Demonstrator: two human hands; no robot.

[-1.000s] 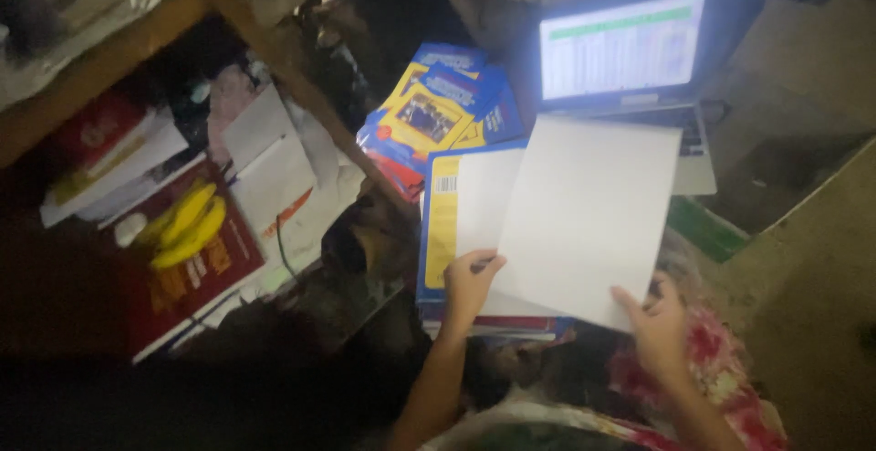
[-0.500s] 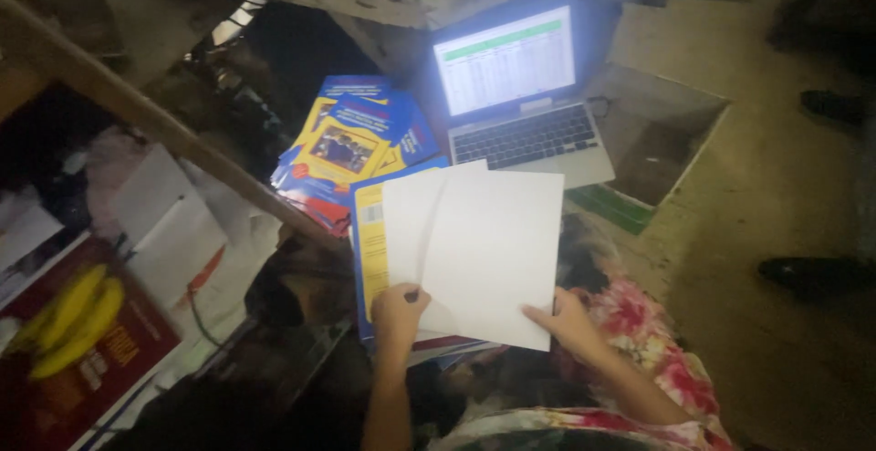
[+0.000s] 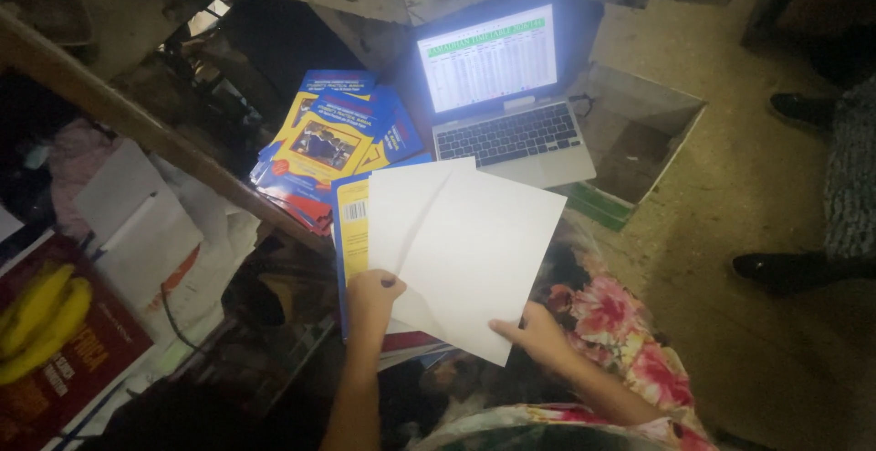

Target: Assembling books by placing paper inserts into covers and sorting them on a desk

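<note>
Head view, steeply downward, close above lap

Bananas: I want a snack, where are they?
In the head view, the bananas lie at the far left edge, on a red book, left of the left hand.

At frame centre two paper sheets (image 3: 465,250) overlap atop a book (image 3: 350,223), with a laptop (image 3: 506,95) above them, a booklet stack (image 3: 333,145) to the upper left (fanned), an open box (image 3: 639,136) at right, and what seem bananas (image 3: 41,314) at far lower left.
</note>
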